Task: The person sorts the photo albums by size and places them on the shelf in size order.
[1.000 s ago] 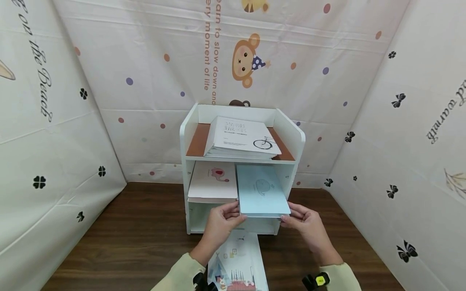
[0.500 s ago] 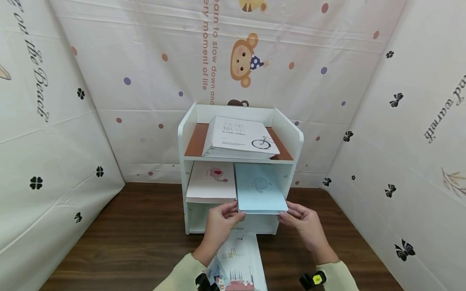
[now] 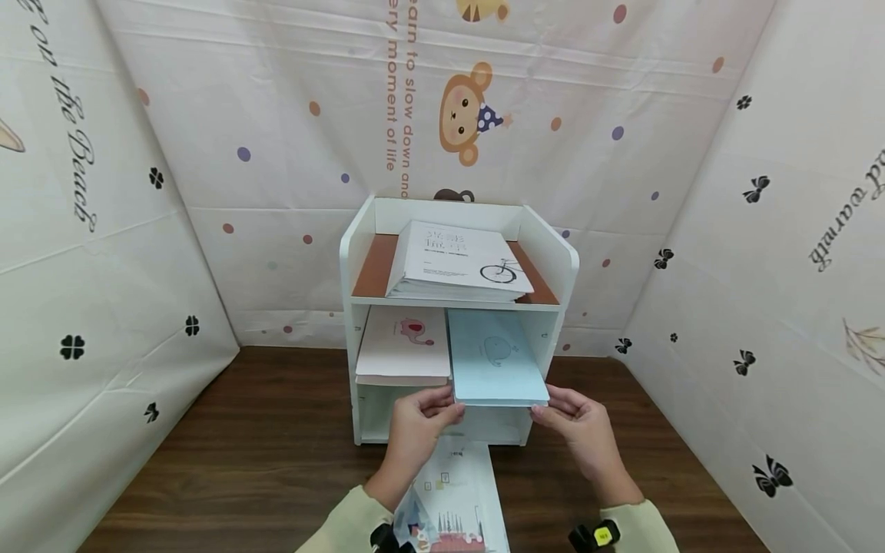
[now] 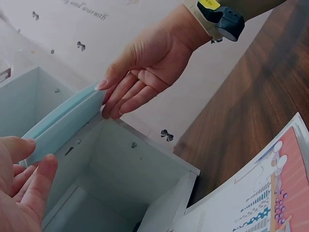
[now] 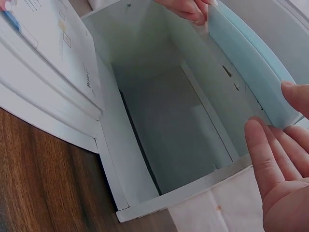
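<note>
A stack of light blue notebooks (image 3: 496,357) with a whale drawing lies on the right half of the middle shelf, its near end jutting past the shelf edge. My left hand (image 3: 418,422) pinches its near left corner between thumb and fingers. At the near right corner, my right hand (image 3: 581,426) holds it the same way. The left wrist view shows the stack's blue front edge (image 4: 67,123) between both hands. White notebooks (image 3: 404,346) with a red elephant lie beside it on the left.
A white shelf unit (image 3: 349,346) stands against the patterned backdrop. Thick white books (image 3: 459,261) with a bicycle cover lie on its top. In front, a pile of illustrated books (image 3: 456,491) lies on the dark wooden table (image 3: 276,445), below my forearms.
The blue notebooks have slid slightly back into the middle shelf over the last second, both hands keeping hold of their near corners. The other books stay in place.
</note>
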`<state>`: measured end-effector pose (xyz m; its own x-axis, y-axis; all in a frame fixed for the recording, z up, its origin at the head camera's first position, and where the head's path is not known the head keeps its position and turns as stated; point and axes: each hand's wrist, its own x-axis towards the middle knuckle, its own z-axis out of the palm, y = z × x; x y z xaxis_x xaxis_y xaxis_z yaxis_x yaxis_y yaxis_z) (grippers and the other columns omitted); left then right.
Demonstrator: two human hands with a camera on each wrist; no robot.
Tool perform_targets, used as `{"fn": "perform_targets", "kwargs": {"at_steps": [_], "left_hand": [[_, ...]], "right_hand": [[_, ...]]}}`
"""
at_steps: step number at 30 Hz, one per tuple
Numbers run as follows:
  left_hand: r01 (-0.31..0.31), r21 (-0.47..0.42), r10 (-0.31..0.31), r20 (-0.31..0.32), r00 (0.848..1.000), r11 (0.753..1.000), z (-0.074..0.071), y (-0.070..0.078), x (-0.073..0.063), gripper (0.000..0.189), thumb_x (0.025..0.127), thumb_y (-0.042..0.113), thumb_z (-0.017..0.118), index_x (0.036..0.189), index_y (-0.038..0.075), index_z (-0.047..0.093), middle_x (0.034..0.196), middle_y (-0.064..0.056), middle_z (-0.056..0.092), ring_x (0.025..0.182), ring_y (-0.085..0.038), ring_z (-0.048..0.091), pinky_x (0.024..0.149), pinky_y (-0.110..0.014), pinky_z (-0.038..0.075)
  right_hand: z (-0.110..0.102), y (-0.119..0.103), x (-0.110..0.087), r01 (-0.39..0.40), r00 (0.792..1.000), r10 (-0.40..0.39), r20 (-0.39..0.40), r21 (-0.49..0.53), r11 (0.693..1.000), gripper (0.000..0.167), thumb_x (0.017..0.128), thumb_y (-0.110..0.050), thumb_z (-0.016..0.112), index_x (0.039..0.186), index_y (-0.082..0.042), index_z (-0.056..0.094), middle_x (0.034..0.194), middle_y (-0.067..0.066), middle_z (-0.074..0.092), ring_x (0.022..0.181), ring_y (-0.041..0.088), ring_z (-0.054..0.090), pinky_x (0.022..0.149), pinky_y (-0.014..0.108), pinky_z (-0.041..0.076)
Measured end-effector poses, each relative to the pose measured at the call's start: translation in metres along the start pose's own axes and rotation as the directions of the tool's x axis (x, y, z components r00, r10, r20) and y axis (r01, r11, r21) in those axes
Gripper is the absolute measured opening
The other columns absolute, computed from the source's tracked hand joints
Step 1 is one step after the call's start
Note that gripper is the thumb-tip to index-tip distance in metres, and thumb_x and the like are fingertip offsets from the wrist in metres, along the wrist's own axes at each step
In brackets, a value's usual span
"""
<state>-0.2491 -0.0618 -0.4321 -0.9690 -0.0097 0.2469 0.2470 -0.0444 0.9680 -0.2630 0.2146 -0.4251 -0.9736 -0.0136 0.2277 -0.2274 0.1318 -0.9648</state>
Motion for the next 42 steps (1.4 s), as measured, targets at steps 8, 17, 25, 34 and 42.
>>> {"fn": "perform_targets", "kwargs": {"at_steps": [8, 17, 25, 34, 42], "left_hand": [[0.000, -0.023, 0.000, -0.004, 1.000, 1.000, 0.002, -0.003, 0.003, 0.034, 0.088, 0.016, 0.081, 0.119, 0.004, 0.074, 0.104, -0.013, 0.078, 0.089, -0.022, 0.078, 0.078, -0.024, 0.063], [0.025, -0.037, -0.026, -0.029, 0.999, 0.999, 0.005, -0.006, 0.008, 0.031, 0.089, 0.015, 0.080, 0.118, 0.006, 0.075, 0.102, -0.012, 0.078, 0.088, -0.021, 0.078, 0.078, -0.025, 0.063], [0.009, -0.075, -0.014, -0.066, 0.998, 0.997, 0.012, -0.007, 0.007, 0.027, 0.092, 0.012, 0.077, 0.118, 0.005, 0.075, 0.100, -0.013, 0.078, 0.087, -0.022, 0.078, 0.077, -0.025, 0.063], [0.002, -0.141, -0.017, -0.109, 0.994, 0.990, 0.017, -0.012, 0.004, 0.028, 0.091, 0.015, 0.078, 0.118, 0.007, 0.075, 0.103, -0.017, 0.077, 0.089, -0.025, 0.078, 0.079, -0.026, 0.063], [-0.035, -0.135, 0.017, -0.131, 0.991, 0.990, 0.019, -0.016, 0.004, 0.028, 0.092, 0.017, 0.078, 0.118, 0.007, 0.075, 0.098, -0.012, 0.078, 0.086, -0.022, 0.078, 0.079, -0.026, 0.063]], "right_hand": [[0.001, 0.004, 0.000, 0.020, 1.000, -0.020, -0.009, 0.004, 1.000, 0.048, 0.091, -0.017, 0.079, 0.130, 0.005, 0.065, 0.118, 0.008, 0.077, 0.097, 0.015, 0.077, 0.085, 0.030, 0.063], [0.004, 0.006, 0.004, 0.027, 0.999, -0.026, -0.039, 0.019, 0.999, 0.046, 0.091, -0.018, 0.079, 0.129, 0.005, 0.066, 0.114, 0.004, 0.078, 0.096, 0.016, 0.078, 0.084, 0.032, 0.063], [0.005, 0.011, 0.007, 0.018, 0.997, -0.017, -0.072, 0.010, 1.000, 0.045, 0.092, -0.024, 0.078, 0.126, 0.002, 0.069, 0.110, -0.003, 0.079, 0.095, 0.017, 0.078, 0.085, 0.036, 0.063], [0.006, 0.015, 0.008, 0.048, 0.994, -0.042, -0.097, 0.056, 0.997, 0.041, 0.093, -0.018, 0.077, 0.124, 0.008, 0.068, 0.104, 0.001, 0.080, 0.091, 0.017, 0.078, 0.082, 0.032, 0.063], [0.007, 0.017, 0.007, 0.047, 0.992, -0.040, -0.122, 0.057, 0.997, 0.039, 0.093, -0.020, 0.077, 0.121, 0.007, 0.070, 0.106, 0.012, 0.079, 0.089, 0.016, 0.079, 0.081, 0.031, 0.063]]}}
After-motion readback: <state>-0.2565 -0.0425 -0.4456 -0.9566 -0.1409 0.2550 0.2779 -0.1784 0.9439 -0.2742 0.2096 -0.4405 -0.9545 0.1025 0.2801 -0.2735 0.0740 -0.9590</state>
